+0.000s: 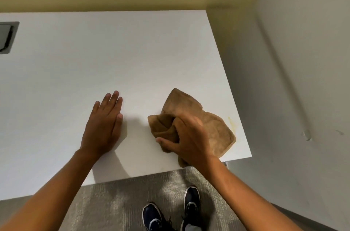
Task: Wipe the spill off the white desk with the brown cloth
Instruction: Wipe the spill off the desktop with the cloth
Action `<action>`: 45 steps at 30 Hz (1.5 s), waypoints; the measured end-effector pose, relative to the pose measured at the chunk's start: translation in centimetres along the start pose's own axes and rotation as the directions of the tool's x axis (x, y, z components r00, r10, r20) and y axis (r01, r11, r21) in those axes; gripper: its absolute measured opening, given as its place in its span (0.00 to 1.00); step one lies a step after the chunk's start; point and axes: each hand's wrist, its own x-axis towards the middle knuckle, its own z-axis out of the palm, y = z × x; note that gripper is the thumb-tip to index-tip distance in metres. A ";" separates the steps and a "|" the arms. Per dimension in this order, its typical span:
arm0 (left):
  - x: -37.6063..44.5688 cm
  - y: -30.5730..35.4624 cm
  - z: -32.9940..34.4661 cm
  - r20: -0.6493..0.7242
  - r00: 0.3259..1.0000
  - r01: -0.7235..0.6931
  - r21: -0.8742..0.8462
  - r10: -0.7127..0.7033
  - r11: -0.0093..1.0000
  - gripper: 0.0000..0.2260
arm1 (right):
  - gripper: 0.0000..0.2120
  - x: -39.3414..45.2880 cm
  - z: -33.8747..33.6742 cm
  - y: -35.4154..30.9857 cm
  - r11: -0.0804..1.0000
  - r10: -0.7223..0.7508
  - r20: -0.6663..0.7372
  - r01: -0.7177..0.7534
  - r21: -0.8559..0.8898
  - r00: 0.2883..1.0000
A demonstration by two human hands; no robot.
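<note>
The brown cloth is lying crumpled on the white desk, down at about four o'clock on the desktop, close to the near right corner, with one fold hanging over the near edge. The right hand is gripping it, fingers curled into the bunched middle and thumb pointing toward nine o'clock along its near side. Just beyond the cloth at three o'clock, a faint yellowish spill is showing on the desk beside the right edge, not covered by the fabric. At nine o'clock from the cloth, well apart from it, the left hand is resting palm down on the desk, fingers straight and together, pointing toward twelve o'clock. Far off at ten o'clock, a grey recessed cable port is sitting in the desktop. At six o'clock, two dark shoes are standing on grey carpet.
</note>
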 end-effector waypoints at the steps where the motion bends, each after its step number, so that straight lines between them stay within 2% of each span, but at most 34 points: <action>1: 0.0 0.0 0.0 0.003 1.000 0.003 0.000 -0.003 1.000 0.25 | 0.25 -0.7 -0.5 0.1 0.999 -0.021 0.013 0.022 -0.031 1.000; 5: -0.1 0.0 0.0 0.014 1.000 0.010 0.003 -0.010 1.000 0.25 | 0.35 -2.7 -2.9 1.2 0.998 0.030 0.198 -0.020 -0.051 0.980; 7: 0.0 0.0 0.0 0.016 1.000 0.012 0.005 -0.012 1.000 0.25 | 0.36 -3.4 -3.7 2.0 0.999 0.047 0.234 -0.041 -0.032 0.971; 12: 0.0 -0.1 0.1 0.007 1.000 0.023 -0.009 -0.023 1.000 0.24 | 0.25 -4.4 -1.9 2.1 0.985 0.050 0.156 -0.023 -0.173 0.986; 17: 0.0 0.0 0.0 -0.011 1.000 0.023 -0.041 -0.024 0.999 0.24 | 0.18 -2.0 -0.4 2.6 0.985 0.024 0.043 -0.016 -0.174 0.999; 20: -0.1 0.0 -0.1 -0.034 0.999 0.024 -0.072 -0.027 0.997 0.23 | 0.21 -1.8 -0.2 2.9 0.985 0.007 0.037 -0.001 -0.171 0.999; 22: 0.0 0.0 -0.1 -0.038 0.999 0.019 -0.076 -0.022 0.997 0.23 | 0.27 -2.0 -0.4 3.1 0.986 0.009 0.057 0.001 -0.168 0.998; 25: -0.1 -0.1 0.0 -0.039 0.999 0.025 -0.080 -0.029 0.996 0.24 | 0.37 -2.3 -0.8 2.9 0.990 0.084 0.078 -0.074 -0.118 0.993; 33: 0.1 0.0 0.0 -0.038 0.999 0.018 -0.044 -0.020 0.999 0.24 | 0.24 -3.6 -0.8 1.5 0.976 0.150 0.076 -0.136 -0.170 0.986; 38: 0.1 0.2 -0.3 0.017 1.000 0.010 0.049 -0.011 0.999 0.26 | 0.28 -3.7 -1.4 1.2 0.967 0.127 0.092 -0.103 -0.235 0.988; 42: 0.0 0.3 -0.4 0.064 0.998 0.003 0.182 -0.015 0.983 0.32 | 0.38 -3.8 -1.3 0.2 0.949 0.179 0.119 -0.139 -0.283 0.977; 45: -0.3 0.5 -0.4 0.081 0.997 -0.010 0.223 -0.008 0.975 0.35 | 0.36 -3.1 -0.7 0.2 0.928 0.224 0.163 -0.159 -0.336 0.961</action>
